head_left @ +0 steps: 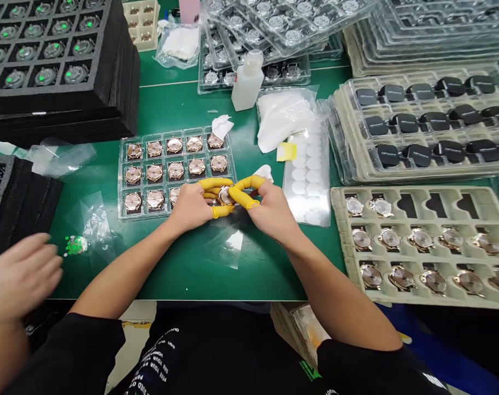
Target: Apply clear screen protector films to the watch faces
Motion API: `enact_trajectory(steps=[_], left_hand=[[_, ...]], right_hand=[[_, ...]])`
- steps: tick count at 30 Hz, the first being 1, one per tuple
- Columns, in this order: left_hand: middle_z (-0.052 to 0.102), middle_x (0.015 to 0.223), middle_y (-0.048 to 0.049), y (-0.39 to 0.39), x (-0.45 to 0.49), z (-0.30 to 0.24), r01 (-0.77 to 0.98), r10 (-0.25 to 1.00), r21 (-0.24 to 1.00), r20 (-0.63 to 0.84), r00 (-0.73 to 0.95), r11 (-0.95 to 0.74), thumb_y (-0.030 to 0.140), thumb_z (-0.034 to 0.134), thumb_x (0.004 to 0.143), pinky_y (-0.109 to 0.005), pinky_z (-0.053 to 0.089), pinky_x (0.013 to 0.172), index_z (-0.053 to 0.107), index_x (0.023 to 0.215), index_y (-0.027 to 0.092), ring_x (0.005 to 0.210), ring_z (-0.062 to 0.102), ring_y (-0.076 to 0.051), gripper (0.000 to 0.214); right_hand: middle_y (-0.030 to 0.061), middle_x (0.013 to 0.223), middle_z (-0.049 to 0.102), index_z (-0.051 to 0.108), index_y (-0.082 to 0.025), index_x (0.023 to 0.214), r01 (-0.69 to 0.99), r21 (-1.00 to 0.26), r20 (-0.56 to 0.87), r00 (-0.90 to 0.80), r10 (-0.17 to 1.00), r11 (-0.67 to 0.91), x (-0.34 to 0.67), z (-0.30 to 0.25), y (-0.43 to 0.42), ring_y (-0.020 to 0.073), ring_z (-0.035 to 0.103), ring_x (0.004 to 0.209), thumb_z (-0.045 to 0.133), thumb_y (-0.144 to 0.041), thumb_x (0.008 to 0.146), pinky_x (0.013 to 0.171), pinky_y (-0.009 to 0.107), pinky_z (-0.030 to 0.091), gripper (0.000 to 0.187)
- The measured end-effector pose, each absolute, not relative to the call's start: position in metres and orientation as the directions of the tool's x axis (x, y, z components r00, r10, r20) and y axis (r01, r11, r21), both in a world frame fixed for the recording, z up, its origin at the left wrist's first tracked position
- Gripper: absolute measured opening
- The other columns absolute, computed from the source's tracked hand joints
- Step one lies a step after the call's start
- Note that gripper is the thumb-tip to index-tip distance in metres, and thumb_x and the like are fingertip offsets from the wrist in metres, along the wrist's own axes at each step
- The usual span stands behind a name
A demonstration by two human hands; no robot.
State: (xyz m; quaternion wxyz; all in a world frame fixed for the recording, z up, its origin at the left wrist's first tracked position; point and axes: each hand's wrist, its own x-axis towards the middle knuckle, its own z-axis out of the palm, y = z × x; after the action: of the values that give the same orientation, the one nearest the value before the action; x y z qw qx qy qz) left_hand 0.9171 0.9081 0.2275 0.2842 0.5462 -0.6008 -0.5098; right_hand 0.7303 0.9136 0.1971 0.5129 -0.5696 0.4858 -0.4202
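Note:
A rose-gold watch case [225, 195] sits between my two hands, which both wear yellow finger cots. My left hand [195, 204] grips it from the left with thumb and fingers. From the right, my right hand [266, 204] has thumb and forefinger closed at its edge; whether they pinch the case itself or something thin on it is hard to see. Just behind my left hand lies a clear plastic tray [165, 159] with rows of similar watch cases, and a crumpled white wipe [222, 127] rests on its far right corner. Clear film [228, 249] lies below my hands.
Right of me are a beige tray of watch cases [414, 219] and stacked trays of black pieces [422, 120]. A plastic bottle [248, 82] and a sheet of round white stickers [307, 186] stand or lie beyond. Black foam trays [109, 104] and another person's hand [23, 274] are left.

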Motion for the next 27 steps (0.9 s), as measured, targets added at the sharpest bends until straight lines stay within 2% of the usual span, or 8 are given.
enact_trajectory(steps=[4,13,27], left_hand=[[0.078,0.101,-0.0082,0.9084,0.917,0.2289,-0.392,-0.951,0.915,-0.203,-0.235,-0.098,0.02,0.086,0.059,-0.035,0.063,0.085,0.073,0.122,0.016,0.093,0.075,-0.023,0.064],[0.078,0.1,-0.0077,0.9086,0.918,0.2267,-0.412,-0.954,0.909,-0.18,-0.24,-0.068,0.021,0.083,0.061,-0.036,0.063,0.088,0.073,0.123,0.017,0.094,0.075,-0.023,0.063],[0.079,0.098,-0.0054,0.9097,0.9148,0.2346,-0.436,-0.955,0.896,-0.201,-0.22,-0.088,0.019,0.083,0.06,-0.029,0.062,0.08,0.074,0.12,0.017,0.088,0.074,-0.02,0.061]], right_hand=[[0.0059,0.099,0.071,0.069,-0.022,0.091,-0.118,-0.993,-0.034,0.165,-0.986,0.014,0.7303,0.1965,0.9141,0.0229,0.06,0.093,0.064,-0.04,0.085,0.083,0.039,0.046,0.021],[0.0049,0.096,0.07,0.068,-0.023,0.087,-0.181,-0.981,0.047,0.133,-0.99,-0.071,0.7342,0.194,0.9147,0.0238,0.059,0.095,0.063,-0.04,0.087,0.087,0.042,0.046,0.018],[0.0042,0.091,0.068,0.07,-0.022,0.087,-0.186,-0.978,0.069,0.118,-0.991,-0.09,0.7349,0.1957,0.9147,0.0228,0.059,0.093,0.064,-0.037,0.087,0.085,0.04,0.045,0.016]])
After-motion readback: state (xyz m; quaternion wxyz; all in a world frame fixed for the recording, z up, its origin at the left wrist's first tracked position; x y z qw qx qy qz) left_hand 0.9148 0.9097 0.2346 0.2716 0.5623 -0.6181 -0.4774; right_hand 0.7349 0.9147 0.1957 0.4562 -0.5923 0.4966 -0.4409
